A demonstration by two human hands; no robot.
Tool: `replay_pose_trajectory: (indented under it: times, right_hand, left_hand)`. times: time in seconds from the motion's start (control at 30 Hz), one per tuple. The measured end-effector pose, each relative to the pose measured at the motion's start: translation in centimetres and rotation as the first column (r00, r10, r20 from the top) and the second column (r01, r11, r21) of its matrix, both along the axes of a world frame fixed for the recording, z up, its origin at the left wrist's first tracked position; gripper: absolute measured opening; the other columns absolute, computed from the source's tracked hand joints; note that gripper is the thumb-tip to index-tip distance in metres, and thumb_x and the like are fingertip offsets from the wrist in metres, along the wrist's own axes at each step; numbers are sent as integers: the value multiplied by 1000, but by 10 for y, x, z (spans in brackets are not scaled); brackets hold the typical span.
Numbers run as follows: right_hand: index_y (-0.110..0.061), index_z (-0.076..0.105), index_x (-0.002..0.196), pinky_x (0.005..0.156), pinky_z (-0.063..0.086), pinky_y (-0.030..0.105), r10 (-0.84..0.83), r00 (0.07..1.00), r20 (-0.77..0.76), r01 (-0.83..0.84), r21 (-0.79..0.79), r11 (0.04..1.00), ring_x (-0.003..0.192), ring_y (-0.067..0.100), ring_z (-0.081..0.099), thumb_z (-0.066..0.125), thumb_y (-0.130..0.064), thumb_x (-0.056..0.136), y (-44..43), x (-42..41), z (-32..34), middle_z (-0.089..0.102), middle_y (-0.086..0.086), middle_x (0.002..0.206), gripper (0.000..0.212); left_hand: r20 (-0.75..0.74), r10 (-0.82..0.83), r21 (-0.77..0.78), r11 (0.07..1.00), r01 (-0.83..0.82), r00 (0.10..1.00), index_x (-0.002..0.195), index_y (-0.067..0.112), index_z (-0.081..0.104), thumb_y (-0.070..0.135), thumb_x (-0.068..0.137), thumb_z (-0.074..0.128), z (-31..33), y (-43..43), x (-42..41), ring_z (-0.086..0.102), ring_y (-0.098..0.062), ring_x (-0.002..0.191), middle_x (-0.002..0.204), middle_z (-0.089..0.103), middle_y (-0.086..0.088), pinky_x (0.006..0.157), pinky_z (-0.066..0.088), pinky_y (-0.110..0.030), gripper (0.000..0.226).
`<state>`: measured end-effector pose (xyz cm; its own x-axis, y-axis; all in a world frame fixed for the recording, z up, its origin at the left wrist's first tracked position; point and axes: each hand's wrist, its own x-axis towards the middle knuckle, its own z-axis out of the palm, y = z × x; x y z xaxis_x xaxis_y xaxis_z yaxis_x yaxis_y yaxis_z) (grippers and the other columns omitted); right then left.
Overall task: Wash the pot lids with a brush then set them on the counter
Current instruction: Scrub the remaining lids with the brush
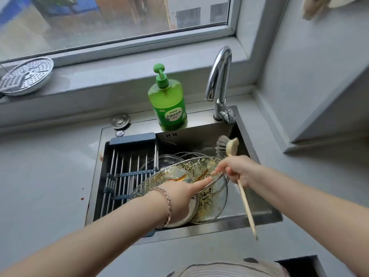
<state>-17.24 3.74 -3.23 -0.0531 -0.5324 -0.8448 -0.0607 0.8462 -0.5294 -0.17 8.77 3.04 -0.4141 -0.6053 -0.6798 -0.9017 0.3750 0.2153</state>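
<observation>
Over sink (259, 213): right hand (238, 170) grips brush (237, 177), bristles pointing away.

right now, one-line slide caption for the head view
Left hand holds a soiled glass pot lid tilted in the sink while the right hand grips a wooden-handled brush

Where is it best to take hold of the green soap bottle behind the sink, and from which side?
Probably grip the soap bottle round its narrow shoulder below the pump, coming from the front left. It stands upright on the sink ledge, and the faucet stands to its right.
</observation>
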Motion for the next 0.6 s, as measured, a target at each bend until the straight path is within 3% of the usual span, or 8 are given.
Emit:
replay_pose_trajectory:
  times: [0.1, 0.2, 0.3, 0.4, 0.43, 0.5, 0.57, 0.6]
  right_hand:
    - [-4, 57, 82, 29, 20, 12, -49, 994, 97, 41, 88, 995, 32, 2, 34, 66, 6, 72, 10, -4, -16, 57, 3, 67, 17]
    - [-1, 59, 90, 28, 21, 11, -117, 978, 175, 112, 43, 993, 30, 1, 35, 65, 11, 72, 14, -7, -21, 61, 6, 71, 23]
    - [5, 62, 101, 30, 21, 13, -146, 977, 154, 159, -73, 985, 30, 1, 30, 66, 13, 70, 15, -9, -21, 62, 22, 85, 32]
    - [10, 58, 102, 28, 18, 12, -239, 958, 158, 267, -186, 946, 26, 0, 24, 60, 16, 74, 16, -13, -17, 56, 35, 84, 29]
    - [7, 58, 92, 28, 17, 11, -254, 952, 171, 289, -219, 932, 25, 0, 23, 59, 17, 74, 16, -15, -13, 55, 28, 78, 20]
    - [-3, 47, 74, 28, 16, 10, -278, 943, 182, 320, -274, 907, 25, -1, 22, 58, 18, 74, 15, -20, -9, 55, 18, 65, 24]
    - [-5, 43, 72, 28, 17, 11, -279, 940, 198, 330, -305, 894, 25, -1, 23, 57, 17, 76, 15, -25, -7, 60, 15, 56, 27]
    - [-4, 45, 73, 28, 18, 11, -266, 942, 207, 320, -307, 896, 25, -1, 23, 56, 16, 77, 16, -28, -6, 62, 16, 57, 23]
  left_hand:
    - [67, -98, -16, 995, 99, 993, 138, 55, -14, -6, 84, 35, -9, 6, 2, 58, -25, 84, 148, 32, -14, 63, 48, -32, 95]
    - [107, -167, -96, 979, 177, 980, 137, 52, -21, -5, 85, 39, -26, 18, 8, 43, -34, 125, 153, 16, -17, 88, 47, -37, 98]
    - [56, -125, -208, 969, 134, 991, 135, 53, -22, 2, 87, 42, -45, 24, 23, 2, -26, 145, 158, -1, -7, 116, 14, -42, 95]
    - [-147, 186, -276, 935, -221, 971, 129, 52, -24, 19, 81, 52, -67, 23, 48, -30, -18, 138, 152, -22, 8, 114, -14, -47, 95]
    - [-296, 384, -221, 863, -454, 874, 131, 49, -22, 30, 74, 57, -69, 22, 54, -31, -16, 137, 151, -26, 9, 115, -11, -48, 100]
    - [-576, 739, 147, 515, -844, 350, 143, 38, -12, 54, 50, 67, -66, 20, 61, -11, -16, 143, 156, -14, 6, 117, 4, -48, 124]
    - [-487, 832, 676, 166, -718, -267, 146, 28, 9, 53, 30, 82, -64, 17, 68, 27, -26, 138, 153, 21, -4, 110, 28, -52, 139]
    - [-372, 830, 825, 91, -558, -415, 141, 27, 23, 48, 28, 88, -64, 16, 71, 44, -30, 127, 143, 39, -8, 99, 41, -53, 133]
